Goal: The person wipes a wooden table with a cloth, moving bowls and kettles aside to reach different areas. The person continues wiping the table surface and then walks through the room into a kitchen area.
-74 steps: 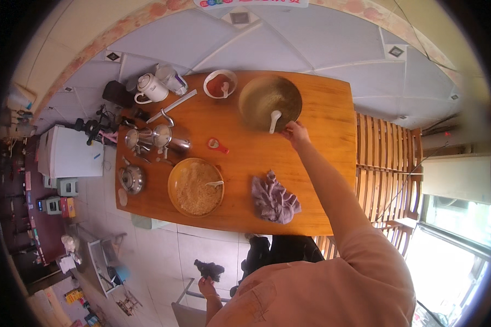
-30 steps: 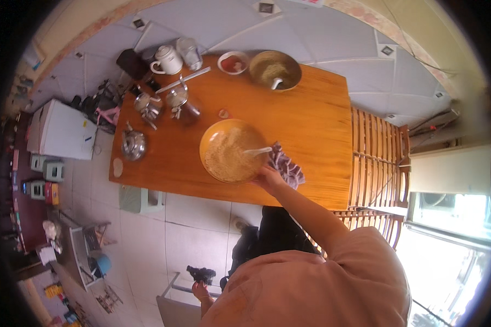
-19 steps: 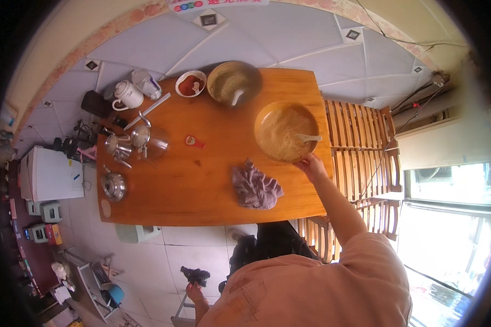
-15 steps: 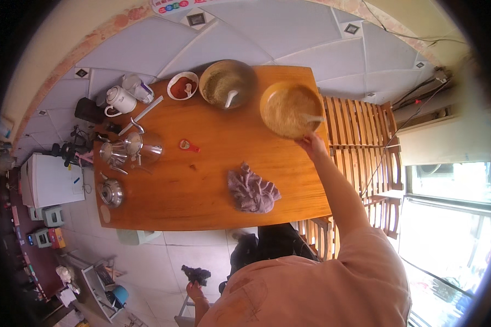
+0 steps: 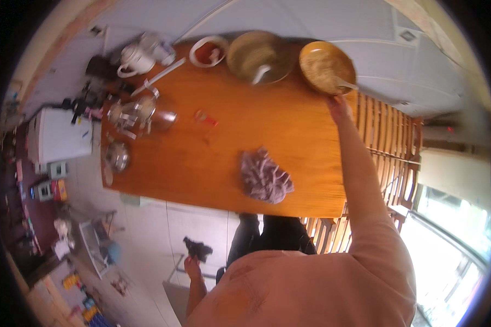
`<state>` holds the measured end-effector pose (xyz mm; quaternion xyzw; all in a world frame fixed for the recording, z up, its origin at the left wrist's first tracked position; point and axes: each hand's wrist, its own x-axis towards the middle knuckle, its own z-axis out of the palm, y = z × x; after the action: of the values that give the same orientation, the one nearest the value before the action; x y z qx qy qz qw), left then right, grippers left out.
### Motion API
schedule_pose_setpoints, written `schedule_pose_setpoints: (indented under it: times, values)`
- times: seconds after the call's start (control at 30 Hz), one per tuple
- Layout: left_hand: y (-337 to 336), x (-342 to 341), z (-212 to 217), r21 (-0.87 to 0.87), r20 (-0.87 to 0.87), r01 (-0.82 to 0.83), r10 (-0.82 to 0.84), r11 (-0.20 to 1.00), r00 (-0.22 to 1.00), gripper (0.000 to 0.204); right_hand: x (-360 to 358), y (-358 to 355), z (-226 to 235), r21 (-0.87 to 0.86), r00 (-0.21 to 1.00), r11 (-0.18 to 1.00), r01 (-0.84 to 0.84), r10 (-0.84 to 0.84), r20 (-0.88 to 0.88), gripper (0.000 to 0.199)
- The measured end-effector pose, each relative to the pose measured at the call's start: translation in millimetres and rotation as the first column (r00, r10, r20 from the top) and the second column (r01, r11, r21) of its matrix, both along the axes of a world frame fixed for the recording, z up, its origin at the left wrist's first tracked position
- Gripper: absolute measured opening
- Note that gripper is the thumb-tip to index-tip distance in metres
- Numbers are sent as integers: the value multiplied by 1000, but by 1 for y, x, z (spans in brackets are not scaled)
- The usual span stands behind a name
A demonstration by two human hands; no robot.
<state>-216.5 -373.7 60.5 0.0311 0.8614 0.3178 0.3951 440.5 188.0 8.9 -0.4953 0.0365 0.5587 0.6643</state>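
My right hand [image 5: 339,108] reaches to the table's far right corner, its fingers closed on the near rim of a yellow bowl [image 5: 326,61]. Pale tan, crumbly contents fill much of that bowl, and a light-handled spoon [image 5: 346,84] rests in it. To its left stands a larger metal bowl [image 5: 240,57] with a white spoon [image 5: 261,73]. Low beside my body, away from the table, my left hand [image 5: 191,267] is closed on a crumpled black cloth [image 5: 198,249]. A mauve towel [image 5: 266,177] lies bunched near the table's front edge.
A white bowl of red contents [image 5: 206,52] stands at the far side. Along the left are a white jug [image 5: 136,59], metal pots [image 5: 142,111], and a metal kettle [image 5: 117,156]. A red-handled tool [image 5: 206,118] lies mid-table. A slatted wooden bench [image 5: 390,133] adjoins the table's right side.
The yellow bowl has moved farther away toward the table's far right corner with my right hand on its rim. My left hand still holds the black cloth. The whole view has shifted.
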Motion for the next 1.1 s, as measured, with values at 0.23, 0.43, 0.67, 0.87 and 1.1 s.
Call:
schedule_pose_setpoints:
  times: [0.23,0.43,0.67,0.87,1.1]
  values:
    - [-2,7,-14,-12,9,-25,25,1000,1000,33,-154,-148,37,-238,176,868,-436,342,923,40]
    - [-18,8,-20,46,22,-48,47,998,999,33,-285,-262,34,-555,-513,567,-608,253,820,65]
    - [-54,8,-34,10,41,-108,108,994,993,27,-334,-187,29,-658,-670,296,-692,76,739,56]
    - [-73,15,-37,1,132,-269,266,963,955,21,-369,-104,-7,-612,-728,497,-615,-58,684,57]
    - [-60,27,-30,-84,65,-116,122,990,990,32,-416,1,20,-541,-624,557,-631,52,780,44]
